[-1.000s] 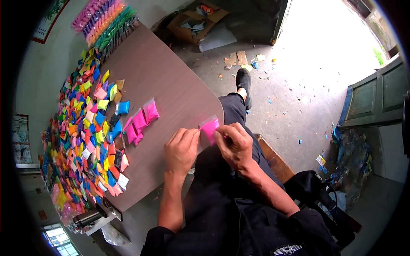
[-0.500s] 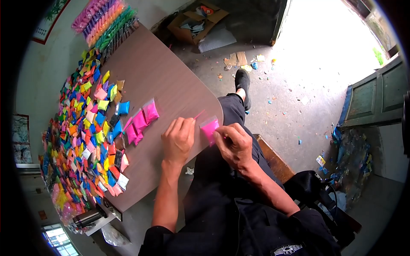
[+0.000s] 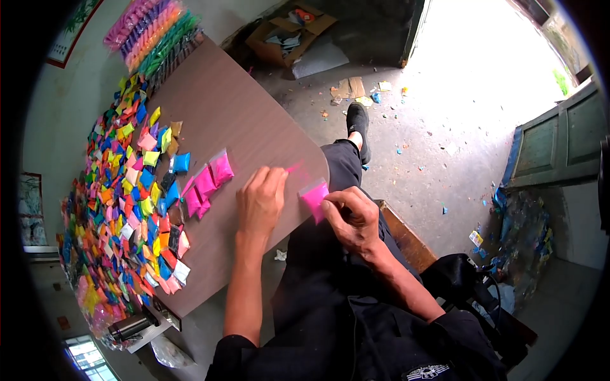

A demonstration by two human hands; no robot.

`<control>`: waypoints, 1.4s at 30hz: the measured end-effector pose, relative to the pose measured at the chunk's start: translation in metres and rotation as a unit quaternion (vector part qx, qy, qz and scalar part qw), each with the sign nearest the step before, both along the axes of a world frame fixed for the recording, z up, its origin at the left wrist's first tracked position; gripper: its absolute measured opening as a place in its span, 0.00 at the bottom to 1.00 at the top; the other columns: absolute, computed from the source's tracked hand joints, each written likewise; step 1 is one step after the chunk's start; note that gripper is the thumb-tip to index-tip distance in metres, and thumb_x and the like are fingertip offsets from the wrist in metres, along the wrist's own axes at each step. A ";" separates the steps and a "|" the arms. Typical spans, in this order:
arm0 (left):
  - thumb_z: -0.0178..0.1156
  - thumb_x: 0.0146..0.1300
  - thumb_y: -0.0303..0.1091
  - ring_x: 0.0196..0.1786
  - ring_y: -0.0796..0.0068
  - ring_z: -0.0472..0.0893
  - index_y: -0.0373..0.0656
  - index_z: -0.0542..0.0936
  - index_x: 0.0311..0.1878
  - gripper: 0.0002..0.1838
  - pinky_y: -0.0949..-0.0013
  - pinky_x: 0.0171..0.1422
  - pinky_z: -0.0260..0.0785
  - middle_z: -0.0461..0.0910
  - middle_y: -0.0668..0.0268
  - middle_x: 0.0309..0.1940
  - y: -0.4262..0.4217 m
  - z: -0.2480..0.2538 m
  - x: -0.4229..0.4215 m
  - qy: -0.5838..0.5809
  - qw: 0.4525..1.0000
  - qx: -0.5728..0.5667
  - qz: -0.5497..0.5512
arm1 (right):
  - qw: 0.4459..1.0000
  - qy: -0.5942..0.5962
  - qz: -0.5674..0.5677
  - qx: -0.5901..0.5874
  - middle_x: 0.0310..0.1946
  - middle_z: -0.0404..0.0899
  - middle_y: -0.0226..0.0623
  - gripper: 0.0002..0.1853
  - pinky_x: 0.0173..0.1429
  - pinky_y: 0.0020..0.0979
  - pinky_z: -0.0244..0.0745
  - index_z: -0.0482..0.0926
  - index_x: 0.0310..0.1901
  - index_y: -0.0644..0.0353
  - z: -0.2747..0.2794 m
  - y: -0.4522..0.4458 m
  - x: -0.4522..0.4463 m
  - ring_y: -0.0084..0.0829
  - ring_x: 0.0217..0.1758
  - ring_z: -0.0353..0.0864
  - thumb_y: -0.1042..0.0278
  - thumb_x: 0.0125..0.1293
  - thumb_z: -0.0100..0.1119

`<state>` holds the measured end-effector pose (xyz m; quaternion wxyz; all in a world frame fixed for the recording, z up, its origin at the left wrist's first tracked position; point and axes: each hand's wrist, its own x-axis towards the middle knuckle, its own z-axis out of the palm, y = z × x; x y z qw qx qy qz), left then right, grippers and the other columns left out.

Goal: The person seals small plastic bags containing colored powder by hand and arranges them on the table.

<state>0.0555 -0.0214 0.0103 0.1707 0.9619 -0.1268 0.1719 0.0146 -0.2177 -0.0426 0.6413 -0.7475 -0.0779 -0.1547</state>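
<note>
The step in hand looks like close work on one bright pink, flat, clear-topped plastic packet [image 3: 314,200], with a thin pink strip [image 3: 294,167] held apart from it. The packet is at the right edge of the brown wood-grain desk [image 3: 248,108], between the two hands, its clear end pointing to the far side and its near end in front of the dark trousers [image 3: 318,286].

The right hand [image 3: 353,217] has thumb and fingers pinching the packet by its right side. The left hand [image 3: 262,195], over the desk, has its fingers drawn together and seems to pinch the strip at their tips; blur there hides the exact contact. The strip and the packet do not appear to touch.

To the left of the left hand lies a small cluster of similar pink packets [image 3: 205,183], and farther left a broad heap of many-coloured small packets [image 3: 136,190] spreads along the desk.

In my judgement, the next move calls for a steady right-hand pinch that does not squeeze the soft-looking packet, and for a left hand free of the clinging strip
</note>
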 end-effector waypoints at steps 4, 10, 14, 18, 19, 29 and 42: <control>0.65 0.72 0.33 0.39 0.52 0.84 0.44 0.80 0.42 0.05 0.52 0.40 0.76 0.81 0.60 0.34 0.000 -0.014 0.039 -0.080 0.996 0.016 0.040 | 1.000 0.009 -0.011 -0.020 0.31 0.81 0.37 0.07 0.34 0.31 0.78 0.87 0.41 0.61 0.005 0.003 -0.001 0.32 0.28 0.83 0.77 0.62 0.74; 0.67 0.70 0.27 0.34 0.53 0.84 0.38 0.83 0.41 0.03 0.57 0.37 0.75 0.85 0.55 0.34 0.000 -0.003 0.022 -0.071 0.979 -0.177 0.067 | 0.996 -0.055 -0.011 -0.070 0.32 0.82 0.36 0.11 0.35 0.32 0.79 0.86 0.43 0.59 0.005 0.004 0.005 0.35 0.31 0.84 0.76 0.59 0.76; 0.68 0.68 0.25 0.31 0.59 0.84 0.36 0.83 0.41 0.04 0.61 0.35 0.74 0.84 0.56 0.31 0.017 -0.002 -0.014 -0.058 0.976 -0.195 0.079 | 0.978 -0.088 -0.016 -0.186 0.37 0.83 0.35 0.12 0.41 0.35 0.80 0.87 0.43 0.57 0.016 0.008 0.009 0.37 0.38 0.84 0.75 0.56 0.76; 0.69 0.68 0.25 0.30 0.63 0.83 0.36 0.85 0.42 0.03 0.64 0.35 0.74 0.84 0.59 0.30 0.030 0.002 -0.051 -0.102 0.973 -0.162 0.131 | 0.955 -0.174 0.012 -0.241 0.55 0.83 0.38 0.18 0.65 0.43 0.73 0.86 0.52 0.54 0.024 0.012 0.015 0.39 0.60 0.81 0.68 0.59 0.74; 0.69 0.68 0.25 0.30 0.65 0.83 0.36 0.85 0.42 0.04 0.64 0.35 0.75 0.84 0.59 0.31 0.035 0.003 -0.060 -0.100 0.967 -0.173 0.159 | 0.942 -0.184 0.043 -0.277 0.62 0.81 0.39 0.21 0.73 0.46 0.68 0.85 0.56 0.54 0.026 0.013 0.015 0.39 0.68 0.78 0.65 0.60 0.73; 0.68 0.71 0.26 0.27 0.78 0.79 0.33 0.85 0.43 0.05 0.71 0.31 0.70 0.83 0.63 0.27 0.087 0.002 -0.110 -0.125 0.935 -0.202 0.265 | 0.894 -0.123 0.124 -0.413 0.73 0.73 0.42 0.31 0.84 0.47 0.53 0.77 0.67 0.63 0.023 0.029 0.017 0.39 0.80 0.67 0.52 0.69 0.64; 0.67 0.71 0.26 0.28 0.75 0.79 0.34 0.85 0.43 0.05 0.70 0.33 0.72 0.83 0.62 0.28 0.106 -0.025 -0.130 -0.168 0.924 -0.216 0.269 | 0.926 -0.129 0.147 -0.323 0.75 0.68 0.57 0.37 0.82 0.52 0.56 0.68 0.73 0.67 0.029 0.020 0.014 0.55 0.81 0.63 0.70 0.63 0.69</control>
